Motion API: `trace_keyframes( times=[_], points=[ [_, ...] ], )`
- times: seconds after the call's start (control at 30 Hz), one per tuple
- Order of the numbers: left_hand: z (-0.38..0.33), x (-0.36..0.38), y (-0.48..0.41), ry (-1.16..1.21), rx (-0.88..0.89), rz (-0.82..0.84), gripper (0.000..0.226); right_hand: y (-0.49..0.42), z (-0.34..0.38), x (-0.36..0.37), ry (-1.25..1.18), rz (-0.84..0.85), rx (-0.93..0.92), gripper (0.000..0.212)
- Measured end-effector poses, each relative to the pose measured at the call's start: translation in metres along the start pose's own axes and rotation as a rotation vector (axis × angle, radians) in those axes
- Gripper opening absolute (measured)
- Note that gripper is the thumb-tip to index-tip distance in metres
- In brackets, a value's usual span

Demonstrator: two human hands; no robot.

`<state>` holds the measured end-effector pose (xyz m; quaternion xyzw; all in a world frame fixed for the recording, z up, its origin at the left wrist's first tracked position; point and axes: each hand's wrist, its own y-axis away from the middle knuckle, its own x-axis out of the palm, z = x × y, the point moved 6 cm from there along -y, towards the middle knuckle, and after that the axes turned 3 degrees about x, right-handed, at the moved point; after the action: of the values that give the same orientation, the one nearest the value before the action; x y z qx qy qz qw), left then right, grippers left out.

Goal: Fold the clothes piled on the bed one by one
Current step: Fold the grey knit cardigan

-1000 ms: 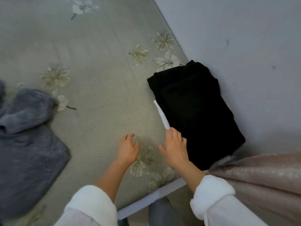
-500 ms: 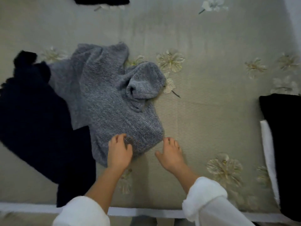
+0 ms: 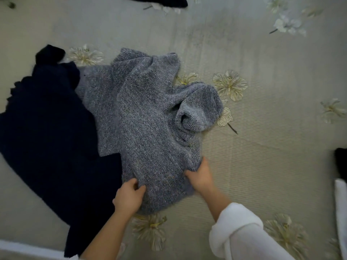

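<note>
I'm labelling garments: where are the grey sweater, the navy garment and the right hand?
grey sweater (image 3: 150, 128), head view, middle of its body.
navy garment (image 3: 47, 128), head view, its broad middle.
right hand (image 3: 201, 177), head view, back of the hand.

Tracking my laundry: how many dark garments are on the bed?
3: navy garment left of the grey sweater, dark piece at top edge, black piece at right edge. Others may be hidden.

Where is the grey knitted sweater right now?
Head view, centre-left: the grey sweater lies crumpled on the floral bedspread, right beside the dark navy garment to its left, with the left hand and right hand gripping its near hem.
</note>
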<state>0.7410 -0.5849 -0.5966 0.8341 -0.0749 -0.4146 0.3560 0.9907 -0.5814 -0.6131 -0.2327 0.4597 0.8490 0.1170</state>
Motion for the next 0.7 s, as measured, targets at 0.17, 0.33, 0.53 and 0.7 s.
trace_keyframes(
  times=[0.17, 0.33, 0.53, 0.7],
  points=[
    [-0.038, -0.017, 0.013, 0.126, 0.138, 0.121, 0.025, 0.022, 0.033, -0.04, -0.312, 0.108, 0.003, 0.029],
    [-0.114, -0.01, 0.068, 0.204, 0.361, 0.302, 0.021, 0.061, 0.066, -0.162, -0.401, -0.046, -0.181, 0.029],
    [-0.223, 0.041, 0.191, 0.159, 0.665, 0.575, 0.026, 0.148, 0.096, -0.296, -0.213, -0.121, -0.569, 0.04],
    [-0.222, 0.067, 0.221, -0.175, 0.58, 0.717, 0.021, 0.226, 0.054, -0.328, 0.139, 0.24, -0.779, 0.055]
  ],
)
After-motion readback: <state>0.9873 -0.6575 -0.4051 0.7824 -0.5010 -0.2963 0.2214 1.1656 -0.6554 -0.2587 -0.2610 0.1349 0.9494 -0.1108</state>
